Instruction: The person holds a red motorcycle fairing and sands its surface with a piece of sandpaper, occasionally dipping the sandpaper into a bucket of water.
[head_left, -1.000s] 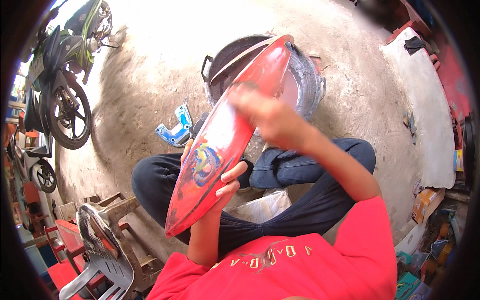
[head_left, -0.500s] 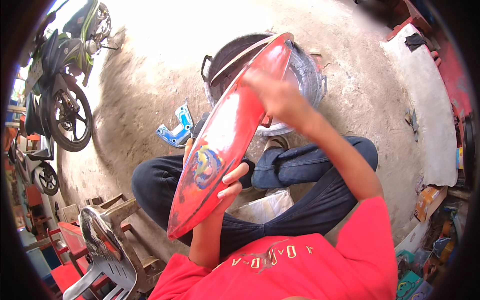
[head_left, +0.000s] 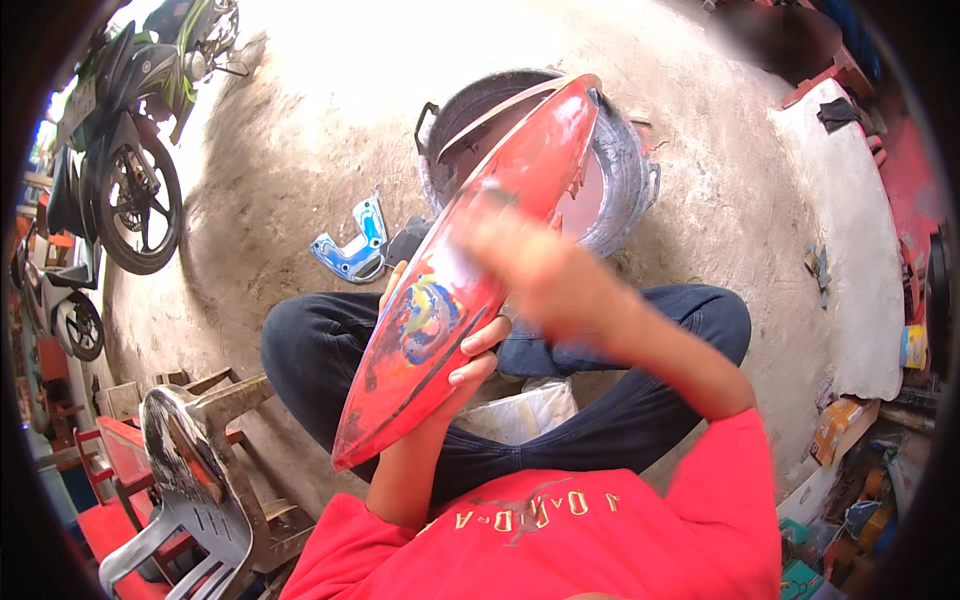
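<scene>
A long, glossy red motorcycle body panel (head_left: 400, 400) slants across my lap, its narrow end toward me and its far end over a basin. Blue and yellow paint patches and dark scuffs mark its near half. My left hand (head_left: 462, 388) holds the panel from beneath, fingers curled over its right edge, with more fingertips at the left edge. My right hand (head_left: 535, 265) lies over the middle of the panel, smeared by motion. A dark patch shows at its fingertips; whether it is something held cannot be made out.
A dark round basin (head_left: 625, 190) with side handles and cloudy liquid stands beyond my legs. A blue-and-white curved part (head_left: 355, 245) lies left of it. Motorcycles (head_left: 140, 200) stand at the left, a grey plastic chair (head_left: 215, 490) at lower left, a cardboard box (head_left: 842, 430) at right.
My right hand has slid down along the panel toward me, from its upper part to its middle. The left hand keeps its hold, and the view has shifted slightly.
</scene>
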